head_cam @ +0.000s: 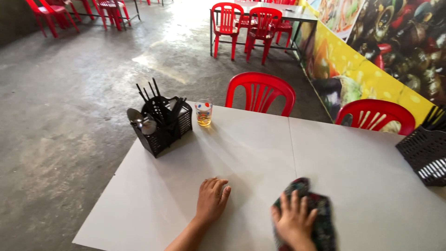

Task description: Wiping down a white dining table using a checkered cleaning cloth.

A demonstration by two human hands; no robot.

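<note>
A black slotted basket stands near the far left corner of the white worktop; it holds several black sticks that poke up out of its top, and two metal spoons lean out over its left side with their bowls upward. Just to the right of the basket, close to the far edge, stands a small clear glass with coloured spots on its wall and a shallow layer of amber liquid in the bottom. A second black slotted basket sits at the right edge of the worktop, cut off by the frame, with something white and striped showing low in it; its other contents cannot be made out. The dark checked cloth lies on the worktop near the front edge, right of the seam between the two panels. The right hand lies flat on top of the cloth, grip apart with fingers spread and pressing down rather than closed around it, so the cloth shows beyond the fingertips and at both sides of the hand. The left hand rests palm down on the bare worktop, well to the left of the cloth, grip loosely apart and holding nothing. Red plastic chairs stand behind the far edge.
</note>
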